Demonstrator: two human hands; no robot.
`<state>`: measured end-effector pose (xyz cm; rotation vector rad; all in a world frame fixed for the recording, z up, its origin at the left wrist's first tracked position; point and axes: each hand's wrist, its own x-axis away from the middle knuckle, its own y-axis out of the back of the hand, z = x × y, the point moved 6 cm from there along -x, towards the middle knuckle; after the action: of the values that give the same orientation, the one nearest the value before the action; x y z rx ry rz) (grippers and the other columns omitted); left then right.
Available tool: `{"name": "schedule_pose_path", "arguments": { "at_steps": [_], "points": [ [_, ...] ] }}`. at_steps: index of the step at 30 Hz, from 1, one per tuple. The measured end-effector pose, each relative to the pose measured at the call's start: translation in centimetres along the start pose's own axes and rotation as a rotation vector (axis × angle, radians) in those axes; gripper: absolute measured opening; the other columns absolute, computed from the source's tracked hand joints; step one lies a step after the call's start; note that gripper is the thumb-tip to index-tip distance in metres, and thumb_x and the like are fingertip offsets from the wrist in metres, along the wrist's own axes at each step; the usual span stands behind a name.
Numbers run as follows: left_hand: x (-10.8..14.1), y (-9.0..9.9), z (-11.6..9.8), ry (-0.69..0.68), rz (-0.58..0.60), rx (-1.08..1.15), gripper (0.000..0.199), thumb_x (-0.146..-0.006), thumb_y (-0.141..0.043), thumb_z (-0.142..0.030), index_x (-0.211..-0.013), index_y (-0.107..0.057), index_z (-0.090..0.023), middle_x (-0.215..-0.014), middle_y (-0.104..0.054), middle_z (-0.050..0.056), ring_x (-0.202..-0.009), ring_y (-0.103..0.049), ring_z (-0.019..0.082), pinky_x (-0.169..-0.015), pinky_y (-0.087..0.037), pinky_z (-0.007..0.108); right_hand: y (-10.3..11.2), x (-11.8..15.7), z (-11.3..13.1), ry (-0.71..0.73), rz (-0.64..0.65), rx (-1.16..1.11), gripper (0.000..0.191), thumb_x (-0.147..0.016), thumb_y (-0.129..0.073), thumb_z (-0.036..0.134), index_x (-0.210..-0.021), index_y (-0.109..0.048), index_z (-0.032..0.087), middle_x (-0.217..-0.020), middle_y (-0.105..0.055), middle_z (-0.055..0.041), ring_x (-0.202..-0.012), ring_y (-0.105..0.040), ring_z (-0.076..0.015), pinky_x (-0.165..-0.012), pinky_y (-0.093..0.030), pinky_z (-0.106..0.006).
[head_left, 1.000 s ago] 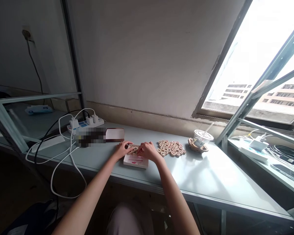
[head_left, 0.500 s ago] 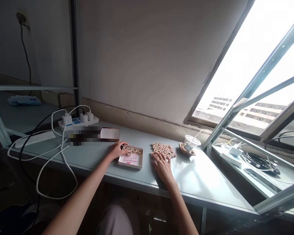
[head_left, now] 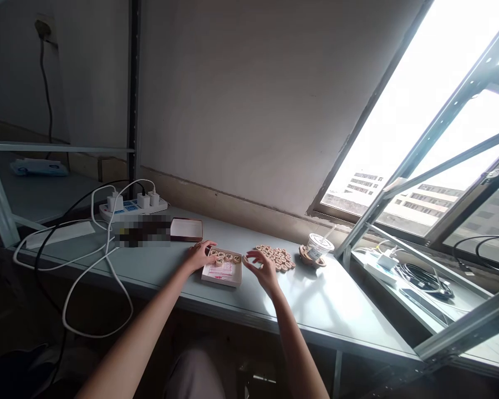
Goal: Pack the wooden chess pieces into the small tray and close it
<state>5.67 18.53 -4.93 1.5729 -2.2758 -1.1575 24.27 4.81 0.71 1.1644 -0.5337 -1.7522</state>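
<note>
Your right fingers (head_left: 256, 254) pinch a round wooden disc (head_left: 245, 259); more flat, inscribed discs (head_left: 283, 258) cluster beyond them on the tabletop (head_left: 316, 299). Your left fingers (head_left: 208, 244) bend around a shallow rectangular box (head_left: 221, 283) holding several discs; whether they grip it, I can't tell.

Left hand (head_left: 198, 257) at box (head_left: 228, 282), right hand (head_left: 265, 271) pinching piece (head_left: 245, 259)

A cup (head_left: 315, 253) with a straw (head_left: 330, 231) sits at four o'clock. A power strip (head_left: 130, 208) lies at nine, a window (head_left: 382, 127) at two.
</note>
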Motion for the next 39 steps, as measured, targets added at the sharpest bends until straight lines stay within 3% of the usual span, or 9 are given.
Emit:
{"name": "schedule_pose_path", "arguments": {
  "at_steps": [5, 10, 15, 20, 23, 26, 29, 33, 39],
  "points": [
    [0.1, 0.1, -0.1, 0.005, -0.009, -0.009, 0.044, -0.065, -0.066, -0.035, -0.107, -0.057, -0.023, -0.100, -0.064, 0.005, -0.094, -0.058, 0.023, -0.078, -0.043, 0.030, -2.9, -1.5, 3.0, 0.095, 0.099, 0.194, 0.018, -0.081, -0.058, 0.042, -0.088, -0.063, 0.026, -0.088, -0.067, -0.0009, -0.087, -0.056, -0.0191, -0.087, -0.031, -0.038],
    [0.2, 0.0, 0.1, 0.012, -0.033, 0.050, 0.057, -0.067, -0.064, -0.032, -0.118, -0.044, -0.023, -0.099, -0.060, 0.004, -0.092, -0.057, 0.020, -0.080, -0.044, 0.031, -4.7, -1.9, 4.2, 0.196, 0.141, 0.392, 0.012, -0.083, -0.058, 0.036, -0.081, -0.065, 0.026, -0.101, -0.062, -0.0021, -0.097, -0.049, -0.0200, -0.087, -0.028, -0.038],
    [0.2, 0.1, 0.9, 0.014, -0.143, 0.138, 0.063, -0.073, -0.058, -0.037, -0.126, -0.026, -0.023, -0.108, -0.049, 0.006, -0.084, -0.056, 0.017, -0.075, -0.046, 0.032, -3.7, -1.3, 3.6, 0.137, 0.074, 0.400, 0.019, -0.088, -0.049, 0.035, -0.084, -0.066, 0.029, -0.102, -0.059, -0.0014, -0.097, -0.049, -0.0191, -0.088, -0.029, -0.037],
    [0.4, 0.5, 1.4, -0.018, -0.267, 0.172, 0.045, -0.081, -0.047, -0.032, -0.121, -0.030, -0.021, -0.111, -0.044, 0.010, -0.086, -0.055, 0.017, -0.074, -0.047, 0.033, -0.5, 1.7, -0.6, -0.045, -0.097, 0.559, 0.026, -0.090, -0.041, 0.030, -0.104, -0.062, 0.028, -0.119, -0.054, -0.0060, -0.112, -0.044, -0.0237, -0.093, -0.028, -0.041],
    [0.3, 0.4, 1.4, -0.018, -0.231, 0.123, 0.040, -0.081, -0.047, -0.032, -0.117, -0.035, -0.019, -0.111, -0.045, 0.011, -0.084, -0.055, 0.018, -0.073, -0.047, 0.034, 0.8, 3.8, -3.5, -0.124, -0.115, 0.640, 0.032, -0.089, -0.040, 0.031, -0.116, -0.057, 0.026, -0.134, -0.043, -0.0084, -0.125, -0.032, -0.0264, -0.097, -0.024, -0.045],
    [0.2, 0.4, 1.2, -0.020, -0.221, 0.068, 0.035, -0.081, -0.049, -0.032, -0.112, -0.040, -0.019, -0.110, -0.047, 0.010, -0.082, -0.056, 0.017, -0.075, -0.046, 0.033, 1.2, 4.9, -4.3, -0.110, -0.077, 0.647, 0.031, -0.090, -0.040, 0.033, -0.114, -0.058, 0.028, -0.136, -0.041, -0.0069, -0.128, -0.028, -0.0256, -0.100, -0.020, -0.047],
    [0.2, 0.4, 1.1, -0.035, -0.221, 0.030, 0.030, -0.080, -0.049, -0.030, -0.108, -0.044, -0.018, -0.107, -0.050, 0.009, -0.081, -0.056, 0.017, -0.077, -0.046, 0.033, 1.4, 4.9, -3.3, -0.083, -0.082, 0.606, 0.027, -0.089, -0.042, 0.036, -0.104, -0.063, 0.026, -0.128, -0.046, -0.0068, -0.122, -0.033, -0.0248, -0.097, -0.023, -0.045],
    [0.2, 0.2, 0.9, -0.041, -0.162, 0.008, 0.029, -0.079, -0.052, -0.032, -0.105, -0.047, -0.020, -0.107, -0.052, 0.007, -0.087, -0.056, 0.018, -0.078, -0.045, 0.032, 1.4, 3.7, -2.1, -0.170, -0.067, 0.436, 0.029, -0.083, -0.048, 0.050, -0.089, -0.067, 0.027, -0.116, -0.051, -0.0062, -0.112, -0.040, -0.0265, -0.087, -0.032, -0.043],
    [0.3, 0.0, 0.2, -0.033, -0.008, -0.061, 0.057, -0.067, -0.064, -0.042, -0.117, -0.047, -0.021, -0.118, -0.052, 0.009, -0.104, -0.053, 0.025, -0.086, -0.042, 0.036, -0.4, 0.9, 0.4, -0.158, -0.016, 0.272, 0.034, -0.078, -0.050, 0.059, -0.092, -0.067, 0.033, -0.114, -0.050, -0.0043, -0.109, -0.041, -0.0257, -0.084, -0.035, -0.039]
  ]
}}
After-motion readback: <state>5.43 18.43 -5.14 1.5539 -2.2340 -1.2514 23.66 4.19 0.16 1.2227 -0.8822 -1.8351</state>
